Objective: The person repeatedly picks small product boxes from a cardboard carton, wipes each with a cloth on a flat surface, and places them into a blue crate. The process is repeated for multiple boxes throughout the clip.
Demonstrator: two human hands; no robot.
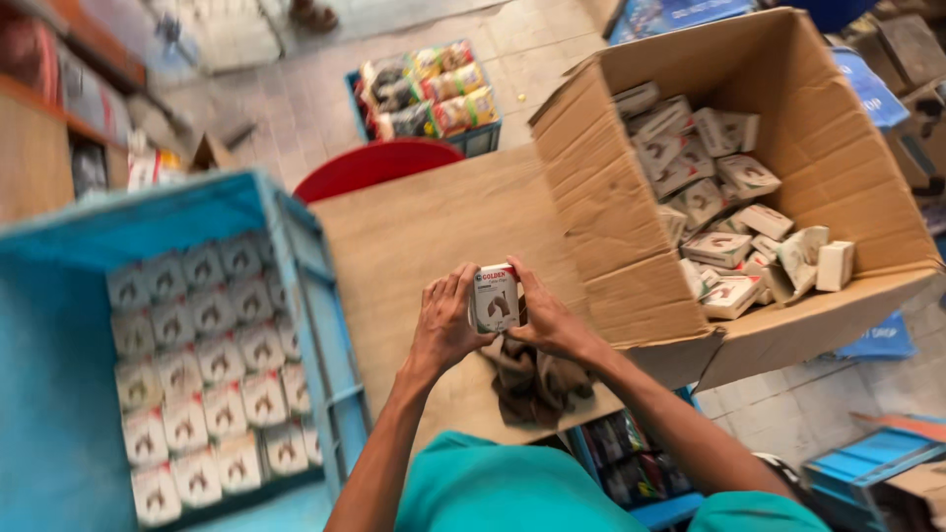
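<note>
Now both your hands, left hand (445,323) and right hand (548,317), grasp the small box (496,298) above the desk (414,236); keep it upright, square, fingers off the flaps.

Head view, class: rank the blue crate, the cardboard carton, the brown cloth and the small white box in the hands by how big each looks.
1. Blue crate and cardboard carton: similar, and the crate runs off frame, so unranked.
2. Brown cloth.
3. Small white box, held between the left hand and right hand.
</note>
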